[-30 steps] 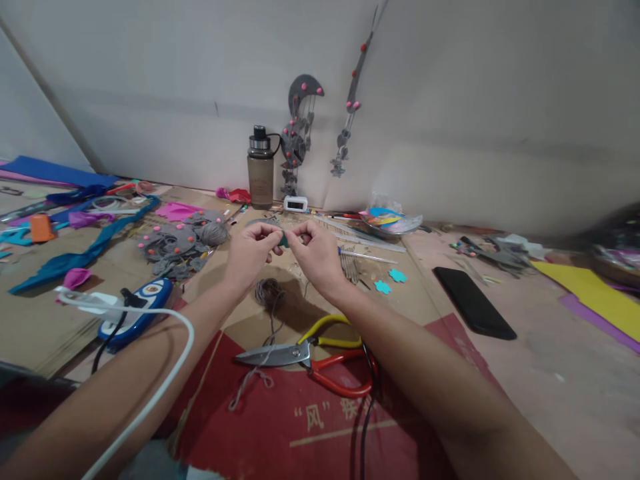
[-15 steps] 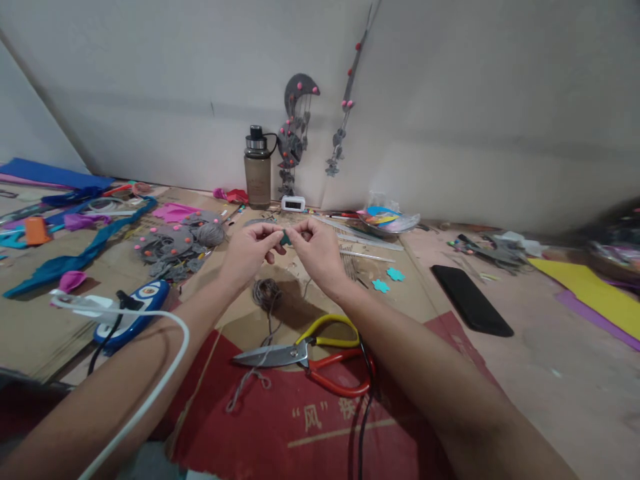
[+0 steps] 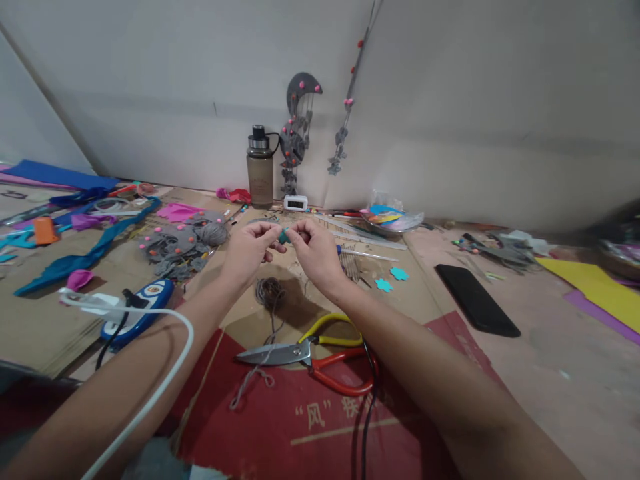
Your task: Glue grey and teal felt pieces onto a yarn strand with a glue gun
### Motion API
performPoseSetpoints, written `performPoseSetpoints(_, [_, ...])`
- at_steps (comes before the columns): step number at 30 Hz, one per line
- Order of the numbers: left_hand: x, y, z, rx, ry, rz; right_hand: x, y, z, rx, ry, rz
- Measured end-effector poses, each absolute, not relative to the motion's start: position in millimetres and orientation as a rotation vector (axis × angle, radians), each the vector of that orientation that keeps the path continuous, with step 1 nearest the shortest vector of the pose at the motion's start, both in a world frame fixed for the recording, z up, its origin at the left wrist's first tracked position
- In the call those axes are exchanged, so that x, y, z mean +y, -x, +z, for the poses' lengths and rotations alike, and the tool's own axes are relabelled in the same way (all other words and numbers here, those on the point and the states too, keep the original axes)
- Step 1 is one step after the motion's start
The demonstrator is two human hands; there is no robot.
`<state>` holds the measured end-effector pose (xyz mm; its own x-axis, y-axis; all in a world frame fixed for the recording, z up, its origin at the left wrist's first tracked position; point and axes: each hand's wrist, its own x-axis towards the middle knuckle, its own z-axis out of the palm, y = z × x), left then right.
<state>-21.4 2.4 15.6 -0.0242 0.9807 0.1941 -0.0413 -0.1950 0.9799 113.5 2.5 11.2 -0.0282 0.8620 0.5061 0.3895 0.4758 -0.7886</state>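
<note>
Scissors point(image 3: 307, 357) lie nearest, below both wrists, blades leftward. Beyond them, thread coil point(image 3: 269, 291). Farther, left hand point(image 3: 249, 251) and right hand point(image 3: 316, 253) meet fingertip to fingertip, both pinched on a teal piece point(image 3: 285, 235) between them.

Very little has moved over the last second. The left hand point(image 3: 250, 251) and right hand point(image 3: 315, 252) have shifted only a touch, with the small teal felt piece point(image 3: 285, 235) pinched between their fingertips as before. The view itself has drifted: it dipped slightly half a second ago and has come back up, so the hands now sit about where they first were.
</note>
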Motion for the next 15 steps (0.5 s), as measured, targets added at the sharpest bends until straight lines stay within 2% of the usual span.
performPoseSetpoints(15, [0.6,21.2,18.0,1.072,-1.354,1.372,5.6,-114.2,12.5,-1.499,1.110,0.637])
